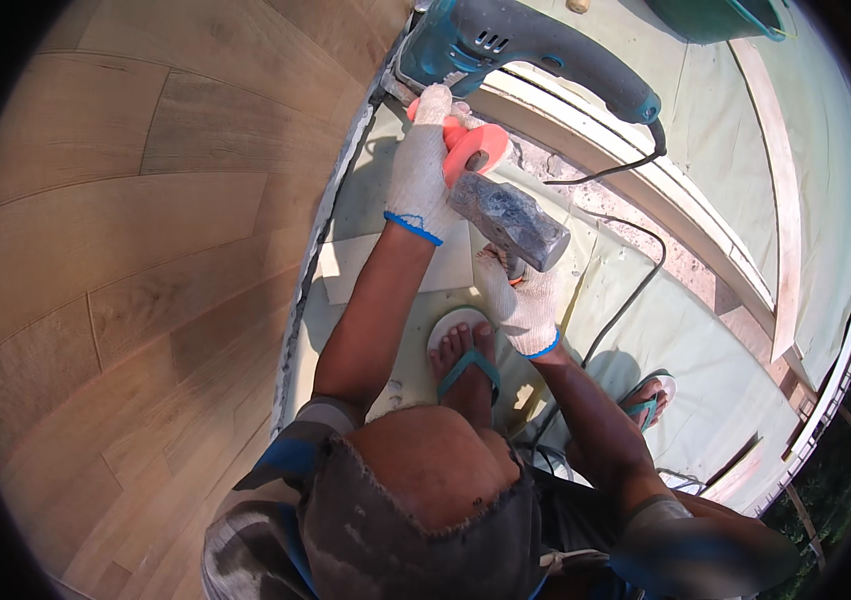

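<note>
My left hand [420, 165], in a white knit glove with a blue cuff, is closed around the orange grip of a hand chisel [470, 155] with a round guard. The chisel's tip is hard to make out near the wall's foot. In my right hand [528, 310], gloved alike, is the handle of a club hammer [510, 220]. Its worn grey head is just beside the chisel's guard. Beyond my left hand lies a teal and black corded power tool [535, 50], close to its fingers.
A wood-look plank surface [145, 230] fills the left side. Pale sheeting [635, 300] covers the ground, with a black cord [635, 290] across it. A long pale strip [635, 185], a thin board [770, 200] and a green bucket [720, 18] are at right. My sandalled feet [465, 360] stand below.
</note>
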`<state>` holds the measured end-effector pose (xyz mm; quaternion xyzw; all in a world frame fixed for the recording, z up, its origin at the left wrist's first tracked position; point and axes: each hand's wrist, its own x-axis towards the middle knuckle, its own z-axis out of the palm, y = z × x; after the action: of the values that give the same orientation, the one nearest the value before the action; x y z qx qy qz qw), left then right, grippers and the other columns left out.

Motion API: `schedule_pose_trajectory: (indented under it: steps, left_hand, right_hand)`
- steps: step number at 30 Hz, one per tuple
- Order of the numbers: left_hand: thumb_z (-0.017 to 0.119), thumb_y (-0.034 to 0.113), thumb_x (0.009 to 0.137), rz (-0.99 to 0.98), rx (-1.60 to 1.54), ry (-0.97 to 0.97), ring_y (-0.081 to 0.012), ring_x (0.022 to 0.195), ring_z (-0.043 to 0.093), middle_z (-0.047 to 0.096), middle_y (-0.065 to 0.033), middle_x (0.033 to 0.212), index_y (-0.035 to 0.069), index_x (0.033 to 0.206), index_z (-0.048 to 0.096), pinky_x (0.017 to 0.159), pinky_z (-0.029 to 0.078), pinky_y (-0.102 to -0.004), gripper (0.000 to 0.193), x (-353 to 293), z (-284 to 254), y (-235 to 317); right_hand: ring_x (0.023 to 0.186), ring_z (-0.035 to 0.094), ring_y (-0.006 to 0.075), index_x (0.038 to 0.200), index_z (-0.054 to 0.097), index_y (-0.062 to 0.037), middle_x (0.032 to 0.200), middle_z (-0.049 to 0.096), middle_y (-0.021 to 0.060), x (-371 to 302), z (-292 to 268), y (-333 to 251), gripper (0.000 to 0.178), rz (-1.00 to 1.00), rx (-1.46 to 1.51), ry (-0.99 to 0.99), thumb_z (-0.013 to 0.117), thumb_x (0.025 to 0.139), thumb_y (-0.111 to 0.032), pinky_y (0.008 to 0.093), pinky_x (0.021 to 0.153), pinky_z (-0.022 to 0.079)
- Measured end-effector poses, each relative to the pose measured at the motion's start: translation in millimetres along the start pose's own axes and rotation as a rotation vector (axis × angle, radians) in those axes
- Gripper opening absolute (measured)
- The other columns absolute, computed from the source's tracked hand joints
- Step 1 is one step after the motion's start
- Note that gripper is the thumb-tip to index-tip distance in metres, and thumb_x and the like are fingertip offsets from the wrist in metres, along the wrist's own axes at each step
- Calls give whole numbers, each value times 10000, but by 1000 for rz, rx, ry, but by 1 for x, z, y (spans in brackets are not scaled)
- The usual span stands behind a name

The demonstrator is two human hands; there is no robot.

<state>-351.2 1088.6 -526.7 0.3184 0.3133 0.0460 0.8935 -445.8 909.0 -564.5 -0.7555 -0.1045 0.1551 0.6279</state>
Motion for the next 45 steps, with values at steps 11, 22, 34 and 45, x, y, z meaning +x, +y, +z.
schedule_pose_trajectory:
  steps: [11, 22, 34, 45]
  left_hand:
    - [697, 473, 1051, 102, 39, 47, -97, 714, 568, 500, 39, 803, 170, 1018, 537, 661, 520, -283, 344, 1, 3, -9]
    - [707, 348, 1066, 93, -80, -87, -132, 894, 654, 601, -9, 1029, 139, 1245, 553, 796, 599, -322, 315, 9, -10, -11]
    - [672, 348, 1079, 125, -124, -124, -129, 882, 669, 654, 0, 969, 123, 1120, 627, 778, 585, -310, 233, 16, -11, -10]
    - [677, 400, 1082, 84, -116, -103, -102, 830, 673, 628, 18, 905, 139, 1046, 613, 703, 603, -291, 271, 8, -5, 0]
  right_hand:
    - [879, 570, 105, 1073, 673, -18, 923, 673, 25, 1, 10, -16, 94, 137, -22, 110, 691, 1016, -91, 302, 821, 509]
    - [817, 546, 88, 1056, 709, -7, 844, 658, 50, 15, 1, -11, 134, 234, -21, -9, 694, 1031, -138, 308, 761, 509]
    - [893, 618, 102, 1099, 715, -15, 998, 698, 31, -24, -27, 42, 107, -200, -333, 112, 683, 1046, -102, 309, 790, 532]
    - [881, 756, 420, 1258, 724, -53, 984, 753, 225, 26, -21, -28, 318, 34, -173, -64, 764, 974, -191, 402, 752, 589]
